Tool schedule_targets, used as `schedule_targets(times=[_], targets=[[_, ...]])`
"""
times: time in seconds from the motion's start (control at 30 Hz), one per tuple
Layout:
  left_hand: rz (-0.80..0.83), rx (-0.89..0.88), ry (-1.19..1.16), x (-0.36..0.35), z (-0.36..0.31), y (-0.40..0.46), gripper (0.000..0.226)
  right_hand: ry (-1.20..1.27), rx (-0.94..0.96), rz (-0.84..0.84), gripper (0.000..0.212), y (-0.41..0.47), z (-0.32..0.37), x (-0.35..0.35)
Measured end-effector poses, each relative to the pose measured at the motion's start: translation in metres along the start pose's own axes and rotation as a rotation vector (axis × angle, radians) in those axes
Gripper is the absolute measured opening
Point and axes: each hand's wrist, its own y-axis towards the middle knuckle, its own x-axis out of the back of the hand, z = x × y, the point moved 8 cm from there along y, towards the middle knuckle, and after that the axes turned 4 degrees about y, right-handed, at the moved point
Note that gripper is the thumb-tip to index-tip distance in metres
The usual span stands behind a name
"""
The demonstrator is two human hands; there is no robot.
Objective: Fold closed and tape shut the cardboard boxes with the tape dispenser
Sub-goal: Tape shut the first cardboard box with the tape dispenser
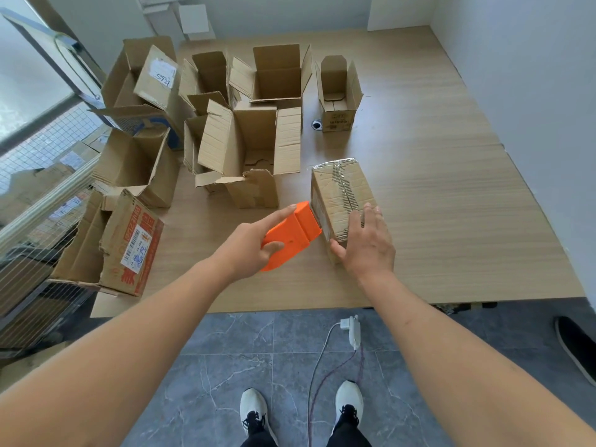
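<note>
— So, where is the orange plastic tape dispenser (292, 235) just now?

— Near the front edge of the pale wooden table (451, 221), in the left hand (250, 250). The thumb curls over its near face and the forefinger lies straight along its top edge, so the hand grips it. Its far end touches the left side of the closed brown cardboard box (342, 195).

— And the other hand?

— The right hand (367, 243) rests on the near end of that same box, fingers spread over the top and thumb against the near side (whether it truly clasps or only steadies, I cannot tell; the fingers look fairly straight). Clear tape runs along the top seam of the box, and the far end is wrapped in it.

— What else stands on the table?

— Further off and to the left, a cluster of open cardboard boxes with their flaps up: a tall one (248, 156) just left of the closed box, a small narrow one (338, 95) at the far right of the group, and a printed red-lettered box (129, 243) tipped on its side at the near left.

— Below the table?

— Grey tiled floor (225, 350), a white cable with an adapter (353, 330), and two white shoes.
</note>
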Motion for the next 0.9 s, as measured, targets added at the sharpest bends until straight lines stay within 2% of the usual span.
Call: schedule_targets(times=[0.27,0.4,0.53,0.9], targets=[[-0.055,-0.123,-0.045,0.012,0.004,-0.022,0.08,-0.051,0.003,0.129,0.101,-0.008,-0.003,0.005],[-0.096,-0.139,-0.11,0.015,0.003,-0.023,0.077,-0.047,0.016,0.191,0.092,-0.01,-0.007,0.009],[-0.138,-0.15,-0.133,0.019,0.002,-0.022,0.076,-0.004,0.049,0.158,0.064,-0.011,-0.014,0.015],[-0.262,-0.071,-0.122,0.013,0.027,-0.022,0.07,-0.167,0.039,0.025,0.052,-0.009,-0.021,0.015]])
